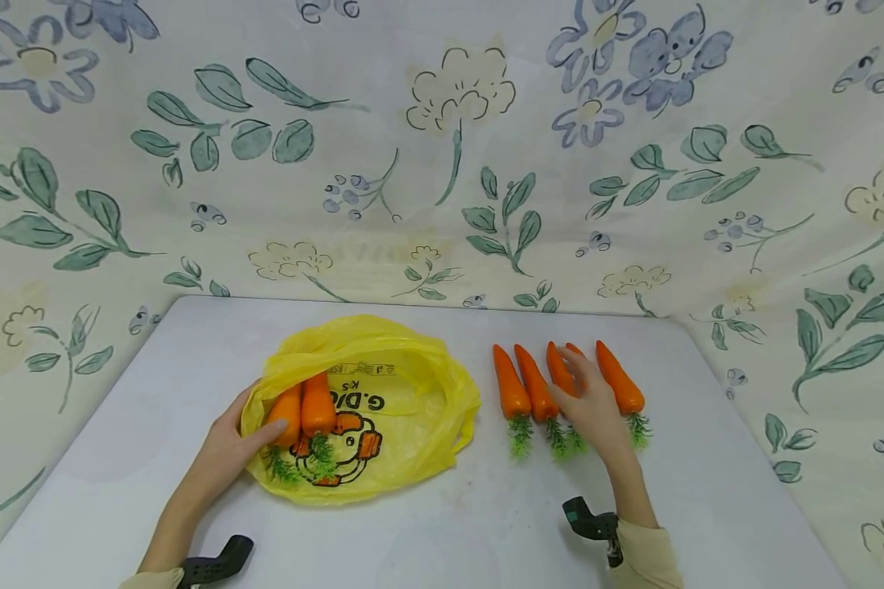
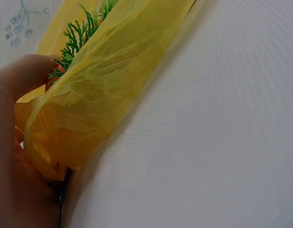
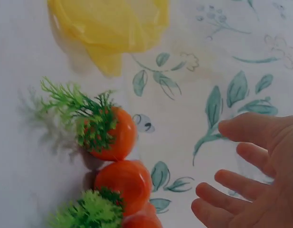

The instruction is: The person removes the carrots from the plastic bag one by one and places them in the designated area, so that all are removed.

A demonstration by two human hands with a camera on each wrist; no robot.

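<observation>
A yellow plastic bag (image 1: 420,446) lies with its mouth spread on the left half of the table. Two orange carrots (image 1: 318,405) with green tops are inside it. My left hand (image 1: 228,450) grips the bag's left edge, thumb inside by a carrot and fingers outside under the plastic. In the left wrist view, leafy green tops (image 2: 80,40) show past the thumb. On the right, several carrots (image 1: 536,388) lie side by side, tips away from me. Over this row hovers my right hand (image 1: 597,413), fingers spread and holding nothing, partly hiding the carrots beneath. The right wrist view shows its fingers apart from the carrots (image 3: 129,183).
The white table (image 1: 442,540) carries the bag and the carrot row, with a gap between them. Behind it hangs a floral cloth (image 1: 383,147), which also shows along both sides. Dark wrist cameras (image 1: 593,523) sit on both forearms.
</observation>
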